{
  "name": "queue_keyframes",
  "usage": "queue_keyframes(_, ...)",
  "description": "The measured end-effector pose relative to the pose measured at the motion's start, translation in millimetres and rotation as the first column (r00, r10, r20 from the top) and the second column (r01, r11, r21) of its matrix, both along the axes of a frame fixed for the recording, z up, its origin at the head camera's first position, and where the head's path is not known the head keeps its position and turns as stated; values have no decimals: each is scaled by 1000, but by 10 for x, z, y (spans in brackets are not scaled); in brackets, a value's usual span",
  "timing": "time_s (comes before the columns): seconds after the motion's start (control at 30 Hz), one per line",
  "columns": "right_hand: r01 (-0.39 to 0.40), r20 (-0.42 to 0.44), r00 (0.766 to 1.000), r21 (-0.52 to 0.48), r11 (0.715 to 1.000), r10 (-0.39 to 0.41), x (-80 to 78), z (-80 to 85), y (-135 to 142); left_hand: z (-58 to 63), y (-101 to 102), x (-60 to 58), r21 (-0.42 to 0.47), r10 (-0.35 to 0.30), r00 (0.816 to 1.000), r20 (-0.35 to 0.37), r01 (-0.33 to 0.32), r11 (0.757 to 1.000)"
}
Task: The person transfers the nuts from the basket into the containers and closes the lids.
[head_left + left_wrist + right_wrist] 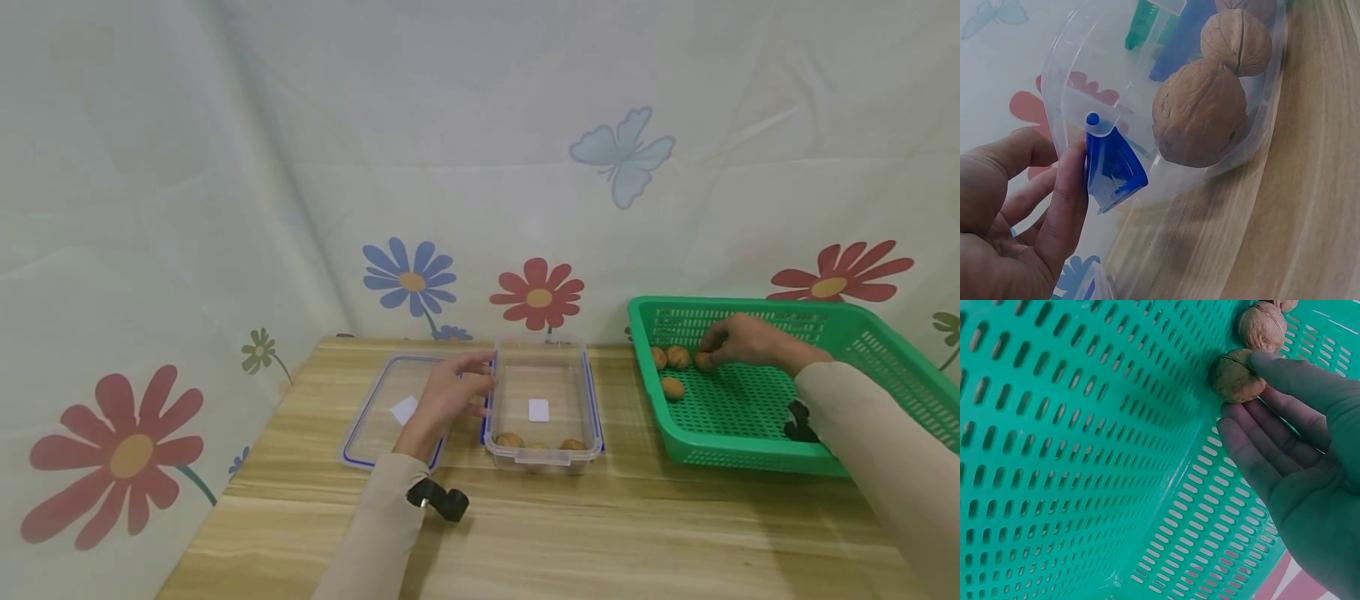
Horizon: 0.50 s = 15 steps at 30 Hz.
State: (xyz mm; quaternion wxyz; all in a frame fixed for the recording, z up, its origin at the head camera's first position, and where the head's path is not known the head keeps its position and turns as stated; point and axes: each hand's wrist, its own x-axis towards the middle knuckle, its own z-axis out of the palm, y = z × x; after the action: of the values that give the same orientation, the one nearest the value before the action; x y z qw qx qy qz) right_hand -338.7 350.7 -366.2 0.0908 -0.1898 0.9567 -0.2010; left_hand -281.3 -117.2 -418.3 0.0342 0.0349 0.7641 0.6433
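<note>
My right hand reaches into the green plastic basket and pinches a walnut between thumb and fingers, close to the basket wall. Several other walnuts lie near it at the basket's left end. On the left, my left hand rests against the left side of a clear plastic box, its fingers loosely bent beside a blue latch. Inside the box, walnuts sit along the near end, and a white label shows on its bottom.
A clear lid with a blue seal lies left of the box, partly behind my left hand. All stands on a wood-grain table. A flowered curtain hangs behind the table and at its left.
</note>
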Motion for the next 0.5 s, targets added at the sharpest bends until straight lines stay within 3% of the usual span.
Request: queue_keyframes(0.5,-9,-28,1000,-34,999,8,7,27,-12,-2,-11,-2,22,-8,1000,-8,8,1000)
